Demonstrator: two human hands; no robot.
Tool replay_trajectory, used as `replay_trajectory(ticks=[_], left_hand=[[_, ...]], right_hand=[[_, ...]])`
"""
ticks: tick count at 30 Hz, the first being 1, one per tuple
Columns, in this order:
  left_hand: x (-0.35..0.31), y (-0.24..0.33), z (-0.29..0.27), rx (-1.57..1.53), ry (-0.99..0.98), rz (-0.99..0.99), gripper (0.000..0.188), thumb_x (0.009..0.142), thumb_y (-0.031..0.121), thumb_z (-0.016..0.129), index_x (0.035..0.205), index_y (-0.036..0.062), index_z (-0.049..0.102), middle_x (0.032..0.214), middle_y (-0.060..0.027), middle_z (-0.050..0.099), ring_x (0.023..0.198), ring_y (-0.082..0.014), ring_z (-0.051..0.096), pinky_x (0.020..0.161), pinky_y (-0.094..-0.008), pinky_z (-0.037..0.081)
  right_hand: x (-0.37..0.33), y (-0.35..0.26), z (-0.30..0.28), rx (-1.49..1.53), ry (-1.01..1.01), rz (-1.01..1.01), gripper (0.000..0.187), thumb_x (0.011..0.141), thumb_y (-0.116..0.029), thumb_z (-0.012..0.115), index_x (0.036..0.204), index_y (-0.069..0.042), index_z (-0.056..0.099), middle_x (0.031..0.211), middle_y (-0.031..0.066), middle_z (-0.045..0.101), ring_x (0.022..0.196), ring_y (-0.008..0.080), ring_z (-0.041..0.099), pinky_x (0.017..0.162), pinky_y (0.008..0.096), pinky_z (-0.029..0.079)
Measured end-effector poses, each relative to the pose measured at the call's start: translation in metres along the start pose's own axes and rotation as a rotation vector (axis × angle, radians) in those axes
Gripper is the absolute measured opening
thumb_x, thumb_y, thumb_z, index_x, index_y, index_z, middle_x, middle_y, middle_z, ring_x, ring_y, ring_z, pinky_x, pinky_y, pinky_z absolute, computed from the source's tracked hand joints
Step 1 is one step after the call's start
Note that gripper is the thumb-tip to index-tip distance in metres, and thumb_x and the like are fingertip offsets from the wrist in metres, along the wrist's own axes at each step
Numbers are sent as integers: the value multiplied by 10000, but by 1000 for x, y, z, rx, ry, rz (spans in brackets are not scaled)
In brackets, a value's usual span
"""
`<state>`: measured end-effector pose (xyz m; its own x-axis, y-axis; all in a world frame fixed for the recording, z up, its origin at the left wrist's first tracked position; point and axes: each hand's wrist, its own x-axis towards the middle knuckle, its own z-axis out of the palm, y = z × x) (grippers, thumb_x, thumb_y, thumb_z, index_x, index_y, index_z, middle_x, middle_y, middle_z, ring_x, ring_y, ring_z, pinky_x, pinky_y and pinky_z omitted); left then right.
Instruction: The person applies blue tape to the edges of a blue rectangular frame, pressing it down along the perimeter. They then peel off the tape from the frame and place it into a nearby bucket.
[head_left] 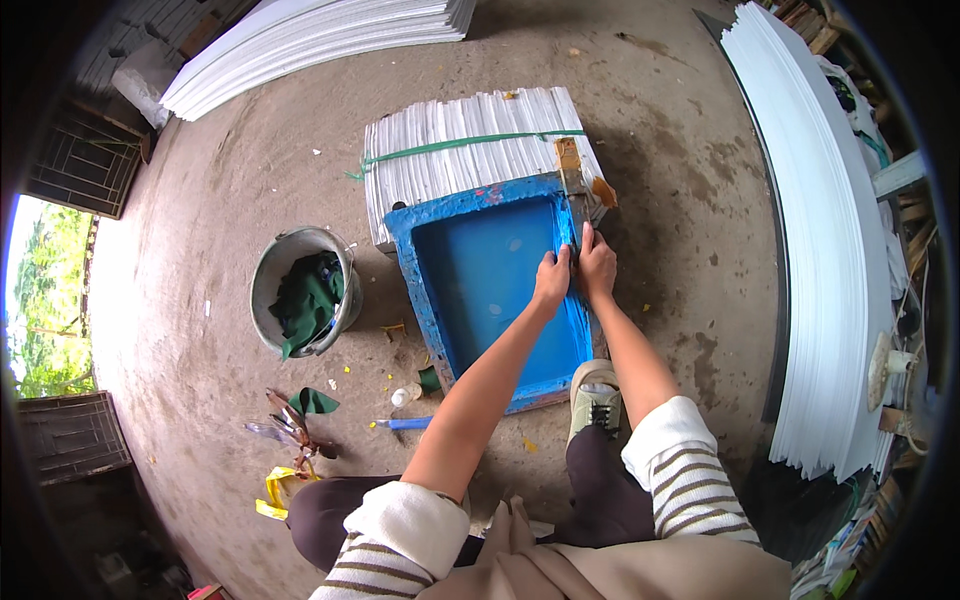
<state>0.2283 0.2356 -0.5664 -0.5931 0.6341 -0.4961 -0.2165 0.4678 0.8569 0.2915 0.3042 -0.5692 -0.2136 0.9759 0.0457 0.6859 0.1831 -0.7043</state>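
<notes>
Pressure from one side only is my worry: my left hand (551,279) and right hand (597,264) are both at the right rim of the blue frame (480,196), thumbs up and fingers curled around it, though I cannot tell what the fingertips press underneath. The frame lies right in front of me, its far edge overlapping the strapped stack of white sheets (455,172); a hard push could skew or tip it, since no hand steadies the opposite rim. A slip might drive a knuckle into the blue panel (480,280), or drop an edge on my shoe (594,398), which blocks the near right corner. To the left, a bucket (266,297) of green cloth (308,295), a small white bottle (401,397) and a blue stick (407,424) would hinder any sideways slide.
</notes>
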Motion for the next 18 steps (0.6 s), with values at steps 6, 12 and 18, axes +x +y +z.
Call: replay_trajectory(ticks=[6, 12, 18], left_hand=[[-13, 0, -4, -2, -93, -78, 433, 984, 419, 391, 1099, 25, 526, 935, -73, 551, 884, -163, 488, 812, -329, 407], [-14, 7, -15, -65, -238, -123, 546, 995, 391, 383, 1377, 5, 334, 1344, -134, 438, 1228, -224, 402, 1015, -351, 317], [0, -1, -16, -241, -342, -219, 599, 998, 349, 376, 1463, 37, 165, 1485, -117, 277, 1368, -239, 260, 1097, -458, 231]], right_hand=[[0, 7, 12, -214, 84, 21, 501, 973, -462, 328, 853, -79, 628, 818, 177, 667, 764, 386, 639, 655, 492, 506], [0, 4, 9, -221, 103, -26, 424, 980, -399, 363, 863, -65, 597, 840, 175, 644, 749, 390, 627, 653, 489, 498], [-4, 8, -8, 120, 175, -369, 150, 943, -160, 491, 993, -25, 533, 978, 177, 511, 881, 345, 563, 742, 431, 461]])
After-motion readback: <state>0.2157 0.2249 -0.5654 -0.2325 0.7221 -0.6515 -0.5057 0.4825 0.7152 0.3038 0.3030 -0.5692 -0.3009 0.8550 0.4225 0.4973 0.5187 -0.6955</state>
